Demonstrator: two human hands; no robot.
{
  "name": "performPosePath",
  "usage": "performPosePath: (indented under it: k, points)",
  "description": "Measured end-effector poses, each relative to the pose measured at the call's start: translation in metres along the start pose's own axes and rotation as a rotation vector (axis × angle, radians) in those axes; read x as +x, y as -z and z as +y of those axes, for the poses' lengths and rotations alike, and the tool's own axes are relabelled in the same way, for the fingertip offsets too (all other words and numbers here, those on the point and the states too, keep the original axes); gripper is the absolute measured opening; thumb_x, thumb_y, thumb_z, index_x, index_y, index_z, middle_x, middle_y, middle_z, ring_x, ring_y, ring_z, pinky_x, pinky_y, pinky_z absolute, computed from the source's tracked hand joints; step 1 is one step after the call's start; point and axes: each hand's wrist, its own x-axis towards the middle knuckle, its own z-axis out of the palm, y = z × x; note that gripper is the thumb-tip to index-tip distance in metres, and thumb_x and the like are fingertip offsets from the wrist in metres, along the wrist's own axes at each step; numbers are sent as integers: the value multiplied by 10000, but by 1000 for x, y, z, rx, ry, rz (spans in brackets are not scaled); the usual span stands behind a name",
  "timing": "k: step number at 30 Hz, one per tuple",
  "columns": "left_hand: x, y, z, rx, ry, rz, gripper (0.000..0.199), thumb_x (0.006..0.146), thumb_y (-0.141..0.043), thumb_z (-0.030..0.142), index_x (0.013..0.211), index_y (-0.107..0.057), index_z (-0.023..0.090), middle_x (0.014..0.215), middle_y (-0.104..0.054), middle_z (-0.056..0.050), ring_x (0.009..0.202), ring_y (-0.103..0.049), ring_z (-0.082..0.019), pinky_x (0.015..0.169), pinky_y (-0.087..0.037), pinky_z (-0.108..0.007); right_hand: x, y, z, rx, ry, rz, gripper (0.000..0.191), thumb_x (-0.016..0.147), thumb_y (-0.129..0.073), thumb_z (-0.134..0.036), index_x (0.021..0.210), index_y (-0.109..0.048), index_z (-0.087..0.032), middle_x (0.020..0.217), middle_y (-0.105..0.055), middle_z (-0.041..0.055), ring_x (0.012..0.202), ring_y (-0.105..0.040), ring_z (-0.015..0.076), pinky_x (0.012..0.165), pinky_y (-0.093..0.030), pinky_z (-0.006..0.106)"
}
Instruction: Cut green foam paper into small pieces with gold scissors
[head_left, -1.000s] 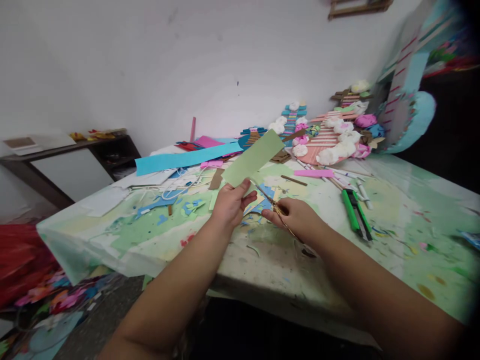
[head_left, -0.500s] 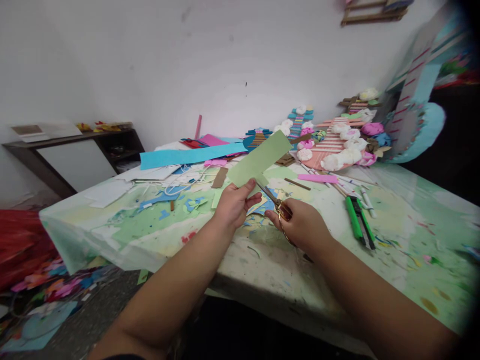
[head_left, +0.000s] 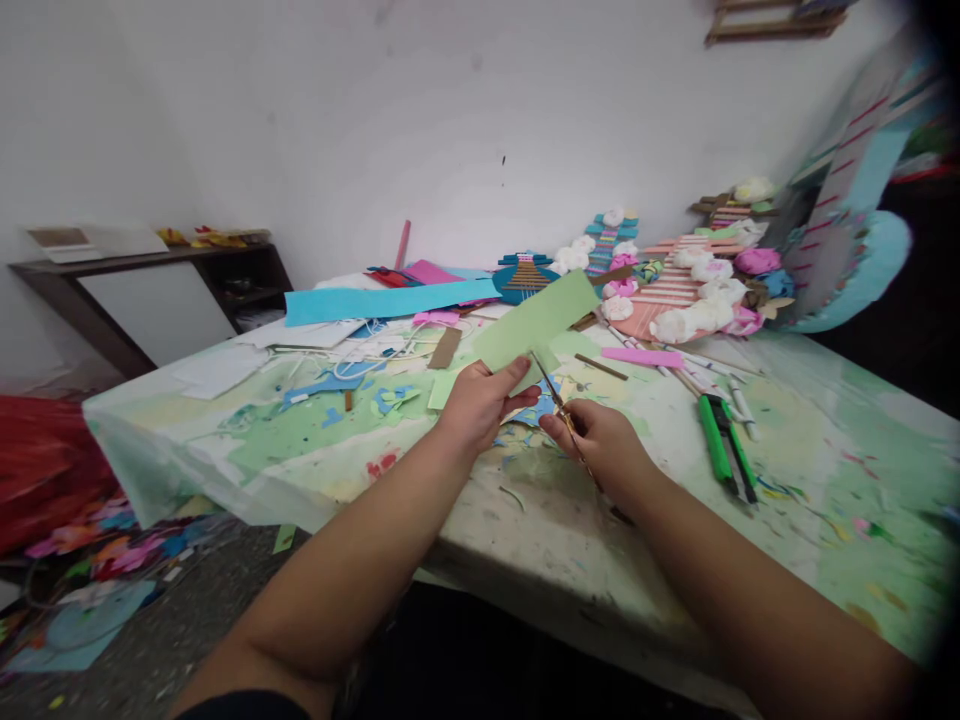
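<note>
Between the thumb and fingers of my left hand [head_left: 487, 398] is a strip of light green paper [head_left: 536, 320], held up over the table and slanting up to the right. My right hand [head_left: 606, 445] is closed round the handles of a pair of scissors [head_left: 559, 400]. Their blades point up and left, with the tips at the lower edge of the green paper near my left thumb. Whether the blades are parted is hard to tell. Below the hands lie blue paper scraps [head_left: 541, 408] and small cuttings.
A green utility knife [head_left: 724, 450] lies to the right, near a pink paper strip [head_left: 643, 357] and several pens. Behind stand paper guitar-shaped crafts [head_left: 645, 310]. A long blue strip [head_left: 390, 300] lies back left. The table's front edge [head_left: 525, 570] is close to me.
The scissors have turned in my right hand and now appear more edge-on. The green paper still sits in my left hand. The whole view has shifted slightly.
</note>
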Motion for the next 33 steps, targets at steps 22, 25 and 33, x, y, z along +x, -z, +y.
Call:
performPosePath:
  k: [22, 25, 33]
  points:
    - [-2, 0, 8, 47, -121, -22, 279, 549, -639, 281, 790, -588, 149, 802, -599, -36, 609, -529, -98, 469, -429, -207, -1, -2, 2, 18, 19, -26, 384, 683, -373, -544, 534, -364, -190, 482, -363, -34, 464, -314, 88, 424, -224, 203]
    - [-2, 0, 8, 45, -119, -20, 276, 548, -639, 281, 788, -589, 154, 796, -602, -31, 605, -531, -98, 468, -427, -207, -1, -2, 1, 9, 28, -12, 384, 683, -373, -540, 524, -352, -190, 474, -354, -36, 458, -304, 85, 423, -220, 203]
    - [-3, -1, 10, 36, -105, -5, 261, 542, -643, 277, 764, -590, 151, 761, -600, -20, 591, -529, -90, 471, -428, -207, 0, -1, -1, 33, 32, -47, 381, 688, -366, -544, 554, -397, -188, 496, -405, -22, 479, -343, 97, 436, -231, 207]
